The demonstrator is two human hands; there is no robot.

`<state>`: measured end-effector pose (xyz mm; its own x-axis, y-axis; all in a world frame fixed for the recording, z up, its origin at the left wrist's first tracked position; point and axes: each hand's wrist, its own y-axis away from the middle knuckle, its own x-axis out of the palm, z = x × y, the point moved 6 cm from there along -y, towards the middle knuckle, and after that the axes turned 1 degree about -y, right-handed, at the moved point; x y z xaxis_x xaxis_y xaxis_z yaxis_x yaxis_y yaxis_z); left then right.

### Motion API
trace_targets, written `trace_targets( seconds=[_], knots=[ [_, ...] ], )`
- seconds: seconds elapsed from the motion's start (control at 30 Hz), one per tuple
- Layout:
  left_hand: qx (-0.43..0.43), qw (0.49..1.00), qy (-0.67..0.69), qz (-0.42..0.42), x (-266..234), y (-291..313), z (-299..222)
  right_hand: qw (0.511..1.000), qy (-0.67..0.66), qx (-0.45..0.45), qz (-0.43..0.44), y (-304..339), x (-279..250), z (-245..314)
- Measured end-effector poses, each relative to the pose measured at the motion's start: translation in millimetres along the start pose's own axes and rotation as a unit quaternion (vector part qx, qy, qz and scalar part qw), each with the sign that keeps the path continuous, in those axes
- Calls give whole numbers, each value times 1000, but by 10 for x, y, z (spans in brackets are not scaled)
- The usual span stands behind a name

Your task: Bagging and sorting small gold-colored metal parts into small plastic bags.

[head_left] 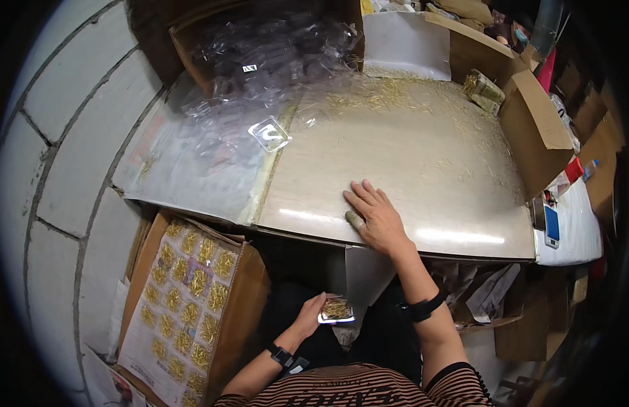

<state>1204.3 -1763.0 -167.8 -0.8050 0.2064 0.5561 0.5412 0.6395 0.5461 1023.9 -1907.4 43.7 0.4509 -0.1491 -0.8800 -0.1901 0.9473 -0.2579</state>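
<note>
My left hand [307,317] is low in front of my body, closed around the edge of a small clear plastic box [337,310]. Thin gold-coloured pins fill the box. On the smooth beige tabletop [403,156] rests my right hand [377,216], near the front edge, fingers stretched out and holding nothing. Its thumb has a pale wrapping. Loose gold pins [389,95] lie scattered toward the far side and right of the table, out of that hand's reach as it rests.
At lower left, a cardboard box [243,292] carries rows of filled clear boxes [189,312]. Many clear plastic cases [274,47] spill from a carton at far left. Cardboard walls [531,136] border the right, beside a small blue-screened device [551,224]. A white block wall [77,122] stands left.
</note>
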Motion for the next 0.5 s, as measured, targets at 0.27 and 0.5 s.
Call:
trace_targets(
  seconds=[0.27, 0.5],
  knots=[
    [-110, 993, -2, 47, 633, -315, 42, 998, -55, 16, 17, 1044, -265, 408],
    [-57, 995, 65, 55, 364, -274, 225, 961, -222, 163, -10, 1824, -397, 145]
  ],
)
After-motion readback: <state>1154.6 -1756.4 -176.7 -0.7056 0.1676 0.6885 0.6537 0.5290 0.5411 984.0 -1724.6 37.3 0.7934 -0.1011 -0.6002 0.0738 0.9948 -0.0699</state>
